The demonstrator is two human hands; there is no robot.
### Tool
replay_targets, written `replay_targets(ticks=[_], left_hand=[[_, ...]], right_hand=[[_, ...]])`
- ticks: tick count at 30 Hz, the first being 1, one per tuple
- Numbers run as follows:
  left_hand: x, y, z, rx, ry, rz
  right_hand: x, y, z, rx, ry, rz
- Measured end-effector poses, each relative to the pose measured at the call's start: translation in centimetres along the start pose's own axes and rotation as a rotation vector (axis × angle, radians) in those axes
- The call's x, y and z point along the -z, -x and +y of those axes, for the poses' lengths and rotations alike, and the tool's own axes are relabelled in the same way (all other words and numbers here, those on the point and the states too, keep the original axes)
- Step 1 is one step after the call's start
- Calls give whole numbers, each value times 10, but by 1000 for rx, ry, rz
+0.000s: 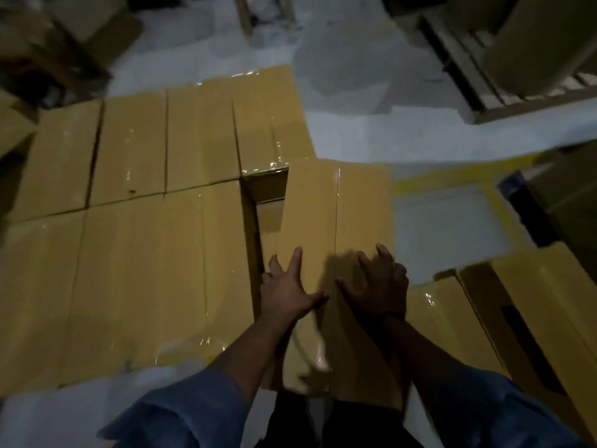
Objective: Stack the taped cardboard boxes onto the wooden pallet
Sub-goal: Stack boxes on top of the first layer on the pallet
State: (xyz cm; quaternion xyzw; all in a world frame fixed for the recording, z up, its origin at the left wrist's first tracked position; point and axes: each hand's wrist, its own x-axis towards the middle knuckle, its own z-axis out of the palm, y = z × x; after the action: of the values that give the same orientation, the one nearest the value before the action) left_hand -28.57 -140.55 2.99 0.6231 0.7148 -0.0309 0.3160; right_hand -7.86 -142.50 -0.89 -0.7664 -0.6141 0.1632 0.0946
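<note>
A taped cardboard box [336, 208] lies at the right end of a layer of several taped boxes [135, 221], slightly skewed, with a dark gap on its left. My left hand [286, 291] rests flat on the box's near left part, fingers spread. Beside it, my right hand [378, 282] presses on the near right part with fingers spread and slightly bent. The pallet under the layer is hidden by the boxes.
Another taped box [523, 305] stands close at the right. An empty wooden pallet [484, 92] lies at the far right with a box on it. More cardboard [64, 37] is piled at the far left. Grey floor [355, 101] shows beyond the layer.
</note>
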Motion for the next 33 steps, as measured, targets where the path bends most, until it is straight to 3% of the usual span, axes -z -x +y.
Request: replay_targets(ticks=[6,14,22,33], left_hand=[[-24,-3,-46,110,14,61],[-58,-53,-107,127,5,57],[-88,-85,-150,3,-241,-21],[-98,-83,-162,-50,-332,20]], right_hand=[[-52,-18,-8,161,14,-118],[-119,-62,-29,292,67,-116],[-175,-86,-29,292,85,-218],[-182,-70,-35,267,241,-356]])
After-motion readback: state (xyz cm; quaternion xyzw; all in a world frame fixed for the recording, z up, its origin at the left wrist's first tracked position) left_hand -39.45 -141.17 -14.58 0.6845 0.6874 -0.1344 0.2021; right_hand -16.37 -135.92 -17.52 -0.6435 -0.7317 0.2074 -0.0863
